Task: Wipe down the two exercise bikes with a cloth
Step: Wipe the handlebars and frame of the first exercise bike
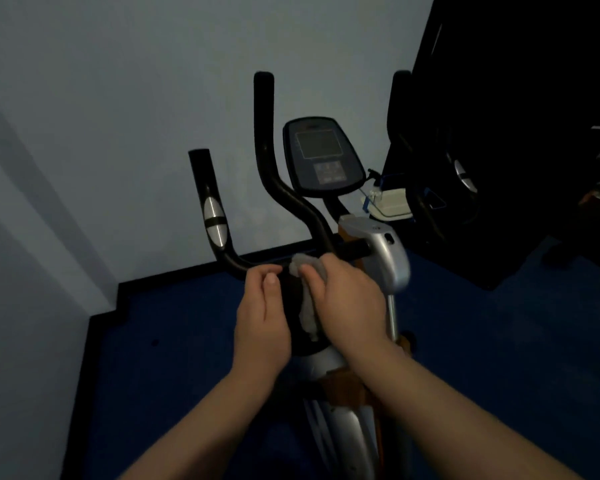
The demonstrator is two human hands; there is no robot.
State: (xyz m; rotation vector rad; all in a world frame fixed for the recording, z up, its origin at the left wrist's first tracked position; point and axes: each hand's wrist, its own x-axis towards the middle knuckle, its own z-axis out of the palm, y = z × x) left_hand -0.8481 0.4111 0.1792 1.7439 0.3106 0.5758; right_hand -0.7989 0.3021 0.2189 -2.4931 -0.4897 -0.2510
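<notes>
An exercise bike (381,258) with a grey body, black handlebars and a console (321,155) stands in front of me. My right hand (347,299) grips a crumpled grey cloth (307,306) and holds it against the lower handlebar (257,263) near the stem. My left hand (262,313) is just left of the cloth, its curled fingers on the same bar. A left grip with a silver sensor pad (213,220) rises at the left. Part of a second dark machine (465,168) shows at the right, mostly in shadow.
A pale wall (118,98) runs behind the bike with a black skirting (187,271) along a blue floor (170,358). A white container with blue trim (392,200) sits behind the console. The room is dim.
</notes>
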